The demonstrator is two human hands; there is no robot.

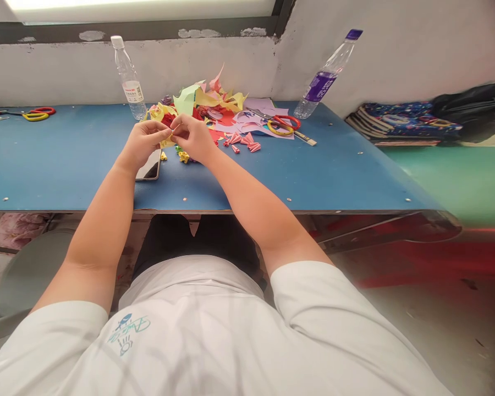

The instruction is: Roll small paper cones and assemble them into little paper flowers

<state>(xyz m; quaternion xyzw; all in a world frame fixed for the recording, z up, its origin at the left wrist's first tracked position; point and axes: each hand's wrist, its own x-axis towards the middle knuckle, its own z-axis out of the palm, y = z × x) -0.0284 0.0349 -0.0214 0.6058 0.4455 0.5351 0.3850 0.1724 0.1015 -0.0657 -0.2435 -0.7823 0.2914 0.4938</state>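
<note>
My left hand (142, 144) and my right hand (193, 137) meet above the blue table, fingertips pinched together. A small piece of yellow paper (167, 142) shows between them; its shape is mostly hidden by the fingers. Just under the hands lie small folded yellow paper pieces (183, 157) and a phone (150, 169), partly covered by my left hand. Several small pink paper cones (253, 147) are to the right of my right hand. Behind the hands rises a heap of crumpled coloured paper scraps (185, 100).
Red-and-yellow scissors (286, 125) rest on pale purple paper (262, 104), beside a box-cutter-like tool (305, 138). Two plastic bottles, one white-capped (132, 91) and one purple-capped (322, 85), stand near the wall. More scissors (39, 114) lie far left. Folded patterned cloth (412, 124) is at right.
</note>
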